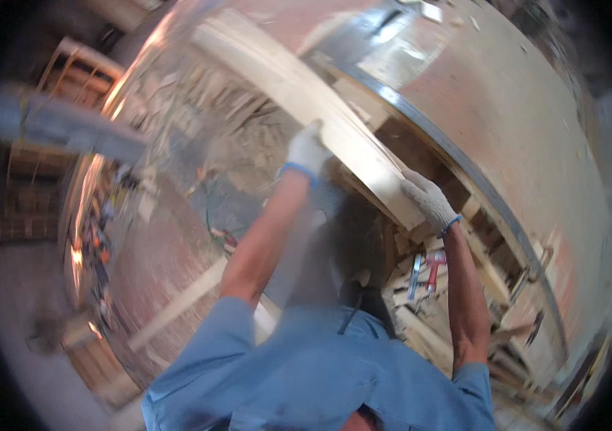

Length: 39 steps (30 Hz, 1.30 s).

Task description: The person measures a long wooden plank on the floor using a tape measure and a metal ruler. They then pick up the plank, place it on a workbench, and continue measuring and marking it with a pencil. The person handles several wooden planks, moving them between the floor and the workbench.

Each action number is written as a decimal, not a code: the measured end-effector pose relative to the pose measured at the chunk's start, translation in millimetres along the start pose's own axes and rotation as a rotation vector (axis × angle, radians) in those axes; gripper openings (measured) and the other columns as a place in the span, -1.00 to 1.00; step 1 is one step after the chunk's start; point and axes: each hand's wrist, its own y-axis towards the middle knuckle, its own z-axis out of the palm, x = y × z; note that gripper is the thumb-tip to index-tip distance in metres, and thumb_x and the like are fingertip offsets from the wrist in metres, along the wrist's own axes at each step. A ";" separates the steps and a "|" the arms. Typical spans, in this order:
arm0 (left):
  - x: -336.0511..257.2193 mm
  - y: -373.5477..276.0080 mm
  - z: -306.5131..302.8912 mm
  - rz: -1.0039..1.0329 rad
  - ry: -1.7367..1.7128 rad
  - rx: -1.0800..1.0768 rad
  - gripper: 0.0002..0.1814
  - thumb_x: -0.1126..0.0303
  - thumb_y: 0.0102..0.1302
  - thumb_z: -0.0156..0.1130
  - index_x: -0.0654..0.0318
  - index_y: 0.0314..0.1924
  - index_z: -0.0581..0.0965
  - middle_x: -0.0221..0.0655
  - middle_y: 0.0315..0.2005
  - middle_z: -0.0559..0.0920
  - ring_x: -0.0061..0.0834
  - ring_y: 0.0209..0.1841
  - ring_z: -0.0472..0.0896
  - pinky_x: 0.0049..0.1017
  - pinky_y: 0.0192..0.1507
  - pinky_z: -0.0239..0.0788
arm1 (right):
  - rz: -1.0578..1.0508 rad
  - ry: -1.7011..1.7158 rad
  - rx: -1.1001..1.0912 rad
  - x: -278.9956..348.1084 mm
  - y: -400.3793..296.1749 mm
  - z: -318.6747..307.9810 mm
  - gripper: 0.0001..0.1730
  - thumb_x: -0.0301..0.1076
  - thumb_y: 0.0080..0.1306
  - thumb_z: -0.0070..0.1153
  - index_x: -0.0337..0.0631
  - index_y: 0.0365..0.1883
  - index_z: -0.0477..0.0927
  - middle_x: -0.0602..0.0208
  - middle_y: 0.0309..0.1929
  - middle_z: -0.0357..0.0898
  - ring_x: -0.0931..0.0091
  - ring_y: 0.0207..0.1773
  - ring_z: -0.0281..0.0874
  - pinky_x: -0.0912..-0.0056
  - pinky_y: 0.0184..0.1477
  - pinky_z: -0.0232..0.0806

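A bundle of long pale wooden boards (pixel 311 102) runs slantwise from the upper left to the middle of the view, held in both gloved hands. My left hand (pixel 307 148), in a white knit glove with a blue cuff, grips the near edge around mid-length. My right hand (pixel 428 198), gloved the same way, holds the boards close to their lower right end. The boards look stacked face to face; blur hides how many there are. Below my right hand lie a red tool (pixel 435 269) and a blue-and-silver tool (pixel 415 277), whose kinds I cannot tell.
A workbench with a metal edge strip (pixel 467 161) curves along the right, with wood pieces beneath. Wood offcuts (pixel 246 113) cover the floor beyond the boards. A long wooden strip (pixel 176 304) lies at the lower left. A clamp-like metal piece (pixel 521 285) sits at the bench edge.
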 end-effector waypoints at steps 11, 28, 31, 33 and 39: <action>-95.7 -15.5 57.7 -0.557 -0.362 -0.028 -0.59 0.28 0.52 0.18 0.42 0.22 0.47 -0.04 0.13 0.57 -0.07 0.26 0.52 0.05 0.37 0.36 | 0.182 0.328 -0.301 -23.2 -27.7 -53.2 -0.46 0.01 0.56 0.08 -0.35 0.13 0.70 0.17 -0.02 0.75 0.40 0.01 0.67 0.29 0.11 0.49; -126.4 -4.8 51.3 -0.117 -0.142 0.027 -0.41 0.11 0.48 0.34 0.31 0.34 0.48 -0.22 0.21 0.63 -0.26 0.24 0.60 -0.18 0.28 0.50 | 0.147 0.835 -0.342 54.3 -40.0 -28.8 -0.46 0.02 0.61 -0.06 -0.26 0.10 0.74 0.15 -0.02 0.75 0.39 0.07 0.68 0.29 0.24 0.48; -141.0 -4.9 71.5 -0.076 -0.151 0.027 -0.47 0.11 0.52 0.28 0.32 0.30 0.51 -0.23 0.17 0.66 -0.31 0.19 0.64 -0.26 0.25 0.52 | 0.100 0.910 -0.383 65.6 -45.7 -36.8 -0.43 0.03 0.65 -0.14 -0.27 0.12 0.72 0.18 0.03 0.76 0.41 0.11 0.68 0.30 0.23 0.47; -144.1 -0.1 76.9 -0.060 -0.185 0.064 -0.49 0.11 0.54 0.25 0.33 0.29 0.51 -0.22 0.16 0.67 -0.31 0.18 0.65 -0.25 0.25 0.52 | -0.038 0.676 -0.385 86.3 -53.2 -43.4 -0.45 -0.01 0.66 -0.18 -0.28 0.12 0.70 0.20 0.06 0.75 0.44 0.11 0.66 0.30 0.22 0.44; -151.4 -8.2 105.3 0.025 -0.156 0.065 -0.64 0.18 0.62 0.09 0.29 0.17 0.56 -0.30 0.02 0.68 -0.40 0.08 0.66 -0.30 0.19 0.53 | -0.042 0.240 -0.600 98.9 -58.9 -59.8 -0.49 -0.08 0.62 -0.04 -0.34 0.16 0.71 0.19 0.04 0.76 0.43 0.08 0.66 0.33 0.24 0.42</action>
